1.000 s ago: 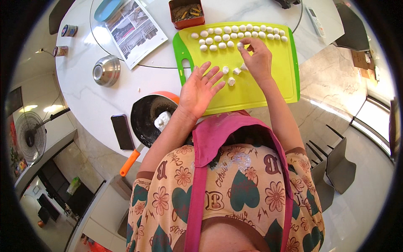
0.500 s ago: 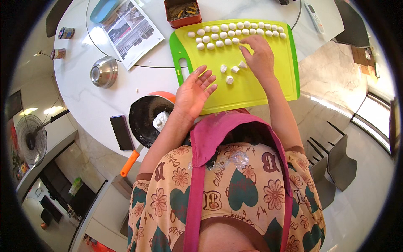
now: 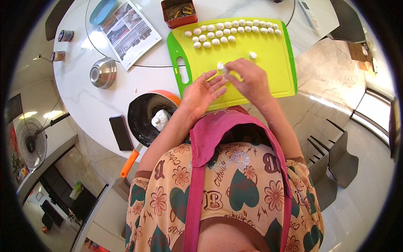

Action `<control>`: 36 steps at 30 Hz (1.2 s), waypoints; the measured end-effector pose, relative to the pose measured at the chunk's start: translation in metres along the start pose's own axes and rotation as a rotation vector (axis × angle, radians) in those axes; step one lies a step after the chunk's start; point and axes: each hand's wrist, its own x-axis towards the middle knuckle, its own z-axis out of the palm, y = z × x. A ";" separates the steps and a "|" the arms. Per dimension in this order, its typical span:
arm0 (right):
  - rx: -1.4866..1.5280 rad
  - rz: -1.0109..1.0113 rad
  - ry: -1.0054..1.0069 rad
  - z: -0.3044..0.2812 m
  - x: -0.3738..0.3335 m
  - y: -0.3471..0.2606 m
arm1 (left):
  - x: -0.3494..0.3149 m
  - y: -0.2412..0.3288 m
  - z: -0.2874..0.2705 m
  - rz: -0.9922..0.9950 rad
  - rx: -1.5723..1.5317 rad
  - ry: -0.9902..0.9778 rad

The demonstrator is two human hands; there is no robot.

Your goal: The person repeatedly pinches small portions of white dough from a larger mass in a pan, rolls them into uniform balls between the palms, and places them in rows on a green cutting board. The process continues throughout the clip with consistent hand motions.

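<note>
My left hand (image 3: 202, 95) is held palm up with its fingers stretched out, over the near left part of the yellow-green cutting board (image 3: 273, 86). Next to it, my right hand (image 3: 252, 82) pinches a small piece of white dough (image 3: 226, 70) at its fingertips, a little blurred. Just beyond those fingers lies a rough dough piece (image 3: 220, 65). Another dough piece (image 3: 252, 55) rests farther right on the board. Several rows of small white dough balls (image 3: 219, 33) line the far side of the board. My right hand may hide other pieces.
Left of the board, an orange-rimmed dark pan (image 3: 140, 103) holds a lump of white dough (image 3: 160, 119). Beside it are a phone (image 3: 120, 132) and a steel bowl (image 3: 103, 73). Beyond lie a printed sheet (image 3: 131, 35), a blue dish (image 3: 103, 11) and a red square tin (image 3: 179, 13).
My right hand has left the end of the nearest ball row and come back toward my left palm, now pinching a piece. The loose pieces are rearranged, with one apart to the right.
</note>
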 end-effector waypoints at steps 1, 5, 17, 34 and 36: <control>-0.015 -0.028 -0.040 0.006 -0.003 -0.006 | -0.003 -0.001 0.004 -0.023 -0.024 -0.040; -0.136 -0.108 -0.128 0.016 -0.012 -0.005 | -0.006 -0.005 0.009 0.020 0.125 -0.002; -0.247 0.098 -0.157 0.033 -0.019 0.057 | -0.015 0.010 0.002 0.142 0.183 0.125; -0.037 -0.338 -0.044 0.013 0.034 -0.068 | -0.041 0.010 0.035 0.148 0.116 -0.239; 0.005 -0.369 -0.125 0.041 0.028 -0.065 | -0.039 0.006 0.029 0.124 -0.193 -0.522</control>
